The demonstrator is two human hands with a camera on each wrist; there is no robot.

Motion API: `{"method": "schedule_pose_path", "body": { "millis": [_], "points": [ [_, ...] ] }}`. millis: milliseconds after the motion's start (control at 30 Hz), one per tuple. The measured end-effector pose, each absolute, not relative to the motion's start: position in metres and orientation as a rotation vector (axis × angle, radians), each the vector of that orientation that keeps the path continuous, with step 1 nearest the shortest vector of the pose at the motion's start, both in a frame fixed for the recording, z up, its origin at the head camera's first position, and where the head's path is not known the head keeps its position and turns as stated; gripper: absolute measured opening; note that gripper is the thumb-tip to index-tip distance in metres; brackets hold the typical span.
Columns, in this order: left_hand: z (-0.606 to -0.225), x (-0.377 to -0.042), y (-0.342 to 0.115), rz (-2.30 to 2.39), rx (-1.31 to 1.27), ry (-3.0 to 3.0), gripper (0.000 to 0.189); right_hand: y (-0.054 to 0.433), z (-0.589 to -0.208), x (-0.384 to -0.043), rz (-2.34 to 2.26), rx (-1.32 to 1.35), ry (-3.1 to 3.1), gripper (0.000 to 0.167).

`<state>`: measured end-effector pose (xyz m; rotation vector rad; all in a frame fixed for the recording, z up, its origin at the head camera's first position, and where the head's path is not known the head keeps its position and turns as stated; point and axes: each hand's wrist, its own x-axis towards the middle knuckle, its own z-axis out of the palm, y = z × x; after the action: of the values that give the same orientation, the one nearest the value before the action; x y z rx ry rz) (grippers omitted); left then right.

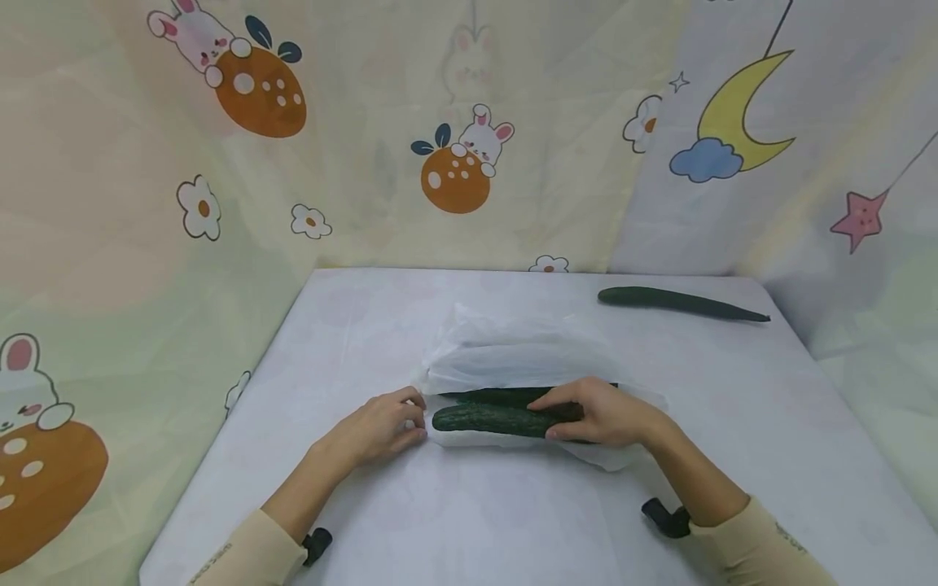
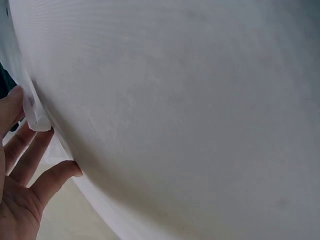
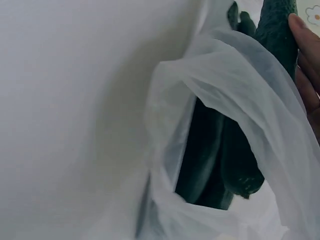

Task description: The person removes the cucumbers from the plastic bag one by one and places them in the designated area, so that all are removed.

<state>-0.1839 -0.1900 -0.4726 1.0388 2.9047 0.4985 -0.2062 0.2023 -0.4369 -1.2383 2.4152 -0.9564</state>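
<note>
Just below centre frame, the left hand [image 1: 381, 427] is pinching a white bag [image 1: 523, 366]; the right hand [image 1: 611, 413] is gripping a bumpy cucumber [image 1: 487, 419] at its opening. Right of centre, a lone cucumber [image 1: 677, 301] is lying.

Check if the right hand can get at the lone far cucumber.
Probably, after letting go: the right hand grips the front cucumber, but nothing tall blocks its way to the lone far cucumber.
</note>
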Motion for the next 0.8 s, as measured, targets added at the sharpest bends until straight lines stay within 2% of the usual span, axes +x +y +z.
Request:
{"method": "schedule_pose_path", "body": {
  "millis": [467, 800],
  "points": [
    [-0.472, -0.184, -0.185, 0.449, 0.954, 2.907, 0.005, 0.195, -0.403, -0.2, -1.185, -1.372, 2.308, 0.04],
    [-0.474, -0.183, -0.186, 0.555, 0.816, 2.898, 0.023, 0.184, -0.38, -0.199, -1.276, -1.482, 2.245, 0.039]
  ]
}}
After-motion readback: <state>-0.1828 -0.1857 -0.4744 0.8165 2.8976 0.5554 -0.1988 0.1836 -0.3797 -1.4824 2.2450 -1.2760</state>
